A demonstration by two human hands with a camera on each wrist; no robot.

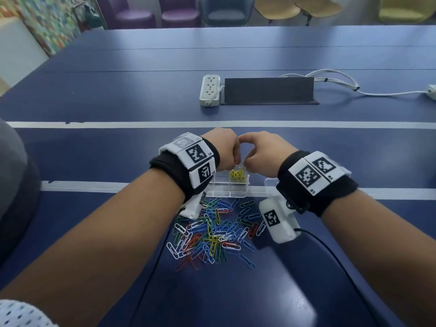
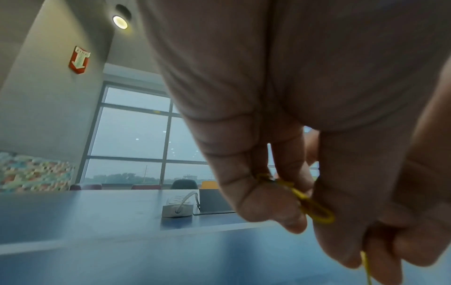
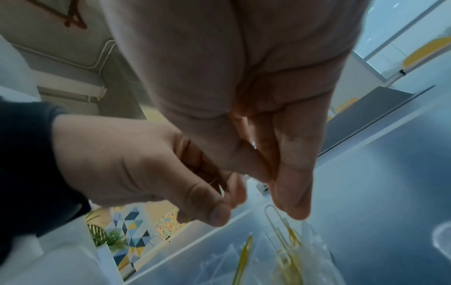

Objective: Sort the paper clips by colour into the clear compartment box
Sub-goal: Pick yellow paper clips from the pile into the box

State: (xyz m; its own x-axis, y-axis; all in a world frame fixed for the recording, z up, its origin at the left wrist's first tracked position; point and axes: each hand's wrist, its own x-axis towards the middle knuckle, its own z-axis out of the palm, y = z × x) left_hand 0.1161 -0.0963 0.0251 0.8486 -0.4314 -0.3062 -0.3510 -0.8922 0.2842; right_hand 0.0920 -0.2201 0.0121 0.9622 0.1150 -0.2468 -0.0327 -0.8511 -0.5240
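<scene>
- Head view: even, dim-ish room light; my arms cast soft shadows on the table (image 1: 330, 142); edges bend w/ wide-angle.
- Wrist views: blurred close up; ceiling lamp (image 2: 120, 22) glares; window (image 2: 136, 135) backlit.

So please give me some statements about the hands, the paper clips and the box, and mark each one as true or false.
1. The left hand pinches yellow paper clips. True.
2. The clear box already holds red clips. False: only a bunch of yellow clips shows in it.
3. The loose pile of clips lies nearer the person than the box. True.
4. Both hands rest flat on the table. False: the left hand and the right hand are raised over the box, fingers pointing down.
5. The power strip lies inside the box. False: it lies farther back on the table.
</scene>
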